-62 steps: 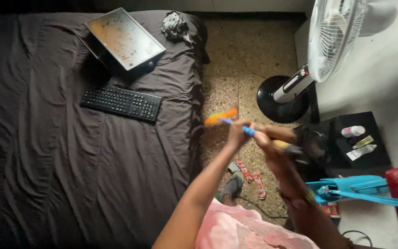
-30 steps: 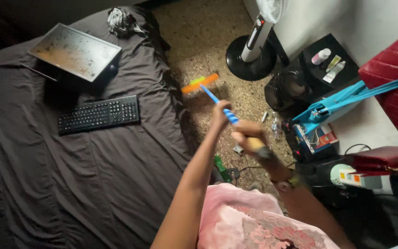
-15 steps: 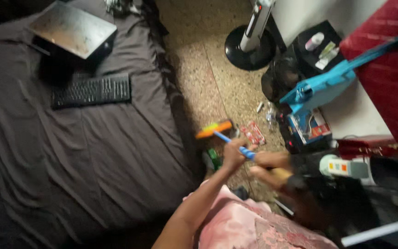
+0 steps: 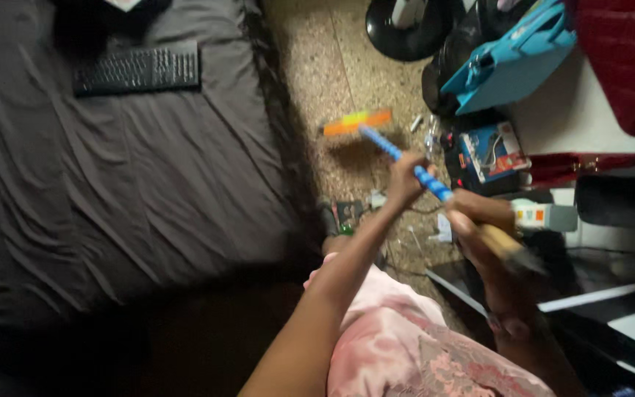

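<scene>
Diagonally, the blue-handled broom (image 4: 406, 163) runs from its orange head (image 4: 356, 122) on the floor (image 4: 317, 59) beside the bed (image 4: 112, 162) back to both clenched grips: left hand (image 4: 404, 182) nearer the head, right hand (image 4: 475, 220) behind.

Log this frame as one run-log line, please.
left hand: grips broom handle | right hand: grips handle higher | broom head: over floor beside bed

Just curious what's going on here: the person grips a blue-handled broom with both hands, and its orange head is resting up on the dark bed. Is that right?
Not quite. In the head view, both the left hand and right hand grip the broom, but its orange head is over the speckled floor beside the bed.
</scene>
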